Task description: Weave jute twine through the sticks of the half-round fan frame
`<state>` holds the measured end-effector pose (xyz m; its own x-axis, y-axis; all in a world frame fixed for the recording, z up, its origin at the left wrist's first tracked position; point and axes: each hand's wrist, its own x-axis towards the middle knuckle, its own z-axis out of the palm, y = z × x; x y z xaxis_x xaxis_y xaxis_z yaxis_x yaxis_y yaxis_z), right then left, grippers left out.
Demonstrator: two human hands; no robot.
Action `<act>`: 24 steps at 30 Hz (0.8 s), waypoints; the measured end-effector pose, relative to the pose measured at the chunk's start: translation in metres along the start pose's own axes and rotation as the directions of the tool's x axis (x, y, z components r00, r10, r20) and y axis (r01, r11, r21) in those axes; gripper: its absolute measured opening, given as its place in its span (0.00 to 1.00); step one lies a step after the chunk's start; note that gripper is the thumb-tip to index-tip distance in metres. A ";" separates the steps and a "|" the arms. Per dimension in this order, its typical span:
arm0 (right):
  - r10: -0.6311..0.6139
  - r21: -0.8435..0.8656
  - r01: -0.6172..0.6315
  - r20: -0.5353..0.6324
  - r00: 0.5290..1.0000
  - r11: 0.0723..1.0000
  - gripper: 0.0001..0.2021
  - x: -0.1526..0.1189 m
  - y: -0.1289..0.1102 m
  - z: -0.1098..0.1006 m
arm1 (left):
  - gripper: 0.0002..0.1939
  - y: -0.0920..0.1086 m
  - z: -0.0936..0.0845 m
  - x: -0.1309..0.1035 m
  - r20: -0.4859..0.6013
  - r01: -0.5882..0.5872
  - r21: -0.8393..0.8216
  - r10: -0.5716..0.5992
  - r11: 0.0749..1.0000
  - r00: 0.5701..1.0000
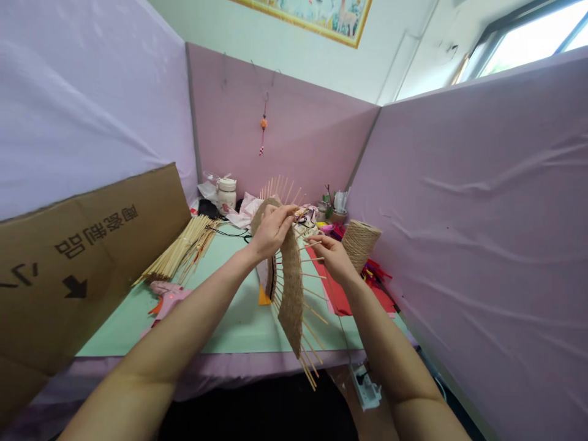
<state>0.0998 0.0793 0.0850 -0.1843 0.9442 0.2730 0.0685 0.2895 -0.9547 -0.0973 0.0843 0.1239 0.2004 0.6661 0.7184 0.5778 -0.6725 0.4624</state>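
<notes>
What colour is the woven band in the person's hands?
The woven band is tan-brown, best seen in the head view.

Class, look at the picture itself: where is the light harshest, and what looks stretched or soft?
Head view: the window at upper right is washed out to near white; head view: wide-angle distortion seems to stretch the forearms toward the bottom edge; head view: the woven band looks soft in its fine strands; head view: pale sheen streaks the left purple cloth.
</notes>
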 end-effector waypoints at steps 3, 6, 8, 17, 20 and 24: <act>-0.012 -0.049 0.012 0.003 1.000 0.999 0.16 -0.003 -0.012 -0.010 | 0.22 -0.005 -0.022 -0.002 0.112 -0.048 -0.037 0.052 0.998 0.992; -0.006 -0.090 0.005 -0.006 1.000 0.996 0.18 -0.010 -0.024 -0.016 | 0.23 -0.006 -0.032 -0.004 0.176 -0.073 -0.087 0.088 0.994 0.981; 0.014 -0.129 -0.016 -0.014 1.000 0.992 0.18 -0.016 -0.031 -0.019 | 0.22 -0.004 -0.031 -0.004 0.136 -0.055 -0.105 0.069 0.993 0.988; -0.056 -0.264 0.036 -0.066 0.996 0.964 0.16 -0.033 -0.072 -0.034 | 0.19 0.012 -0.009 0.003 -0.022 0.087 -0.069 -0.089 0.994 0.996; -0.138 -0.312 0.106 -0.084 0.987 0.944 0.16 -0.037 -0.087 -0.034 | 0.19 0.015 -0.008 0.004 -0.007 0.103 -0.052 -0.104 0.993 0.995; -0.253 -0.388 0.202 -0.083 0.964 0.899 0.13 -0.045 -0.097 -0.030 | 0.20 0.015 -0.005 0.004 -0.001 0.110 -0.040 -0.110 0.993 0.994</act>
<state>0.1311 0.0130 0.1689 -0.1138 0.8500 0.5144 0.4047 0.5125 -0.7574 -0.0920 0.0748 0.1364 0.1345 0.7359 0.6636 0.5641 -0.6075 0.5592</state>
